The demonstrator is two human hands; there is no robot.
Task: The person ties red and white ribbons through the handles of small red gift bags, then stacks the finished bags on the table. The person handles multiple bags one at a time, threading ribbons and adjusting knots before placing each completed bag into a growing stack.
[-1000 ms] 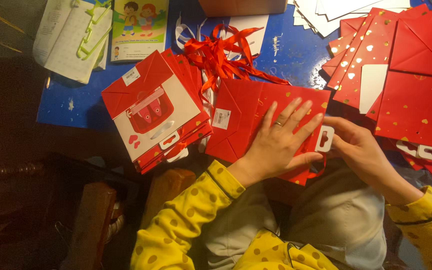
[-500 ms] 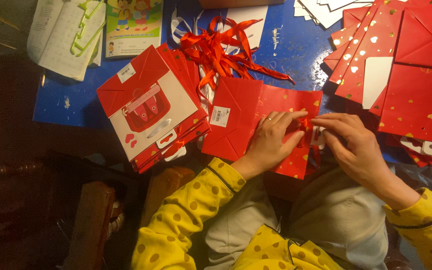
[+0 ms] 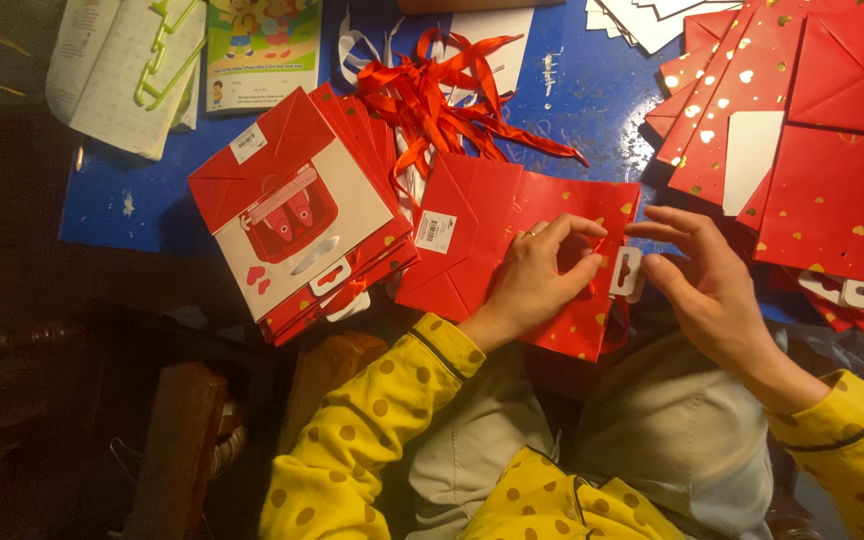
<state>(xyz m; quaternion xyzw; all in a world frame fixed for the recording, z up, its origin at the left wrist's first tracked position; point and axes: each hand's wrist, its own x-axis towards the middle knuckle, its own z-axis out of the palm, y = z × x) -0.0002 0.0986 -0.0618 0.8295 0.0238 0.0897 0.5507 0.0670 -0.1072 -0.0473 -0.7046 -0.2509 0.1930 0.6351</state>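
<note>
A flat red bag (image 3: 512,250) lies on the near edge of the blue bench (image 3: 592,100), straight ahead of the person and partly overhanging the lap, its long axis running left to right with a slight tilt, bottom fold to the left and mouth to the right. At the mouth end sits a small white handle tab (image 3: 626,272), and both hands meet there. The left hand (image 3: 542,275) rests palm down on the bag's middle, pinning it, with thumb and forefinger curled and pinched on a bit of red ribbon just left of the tab. The right hand (image 3: 707,280) comes in from the right, wrist raised, fingers half open and spread, thumb and forefinger tips touching the tab's right edge; whether it truly grips the tab I cannot tell. Both hands are about equally near the tab. A ribbon heap (image 3: 442,95) lies beyond the bag, and a finished stack (image 3: 297,215) just to its left.
</note>
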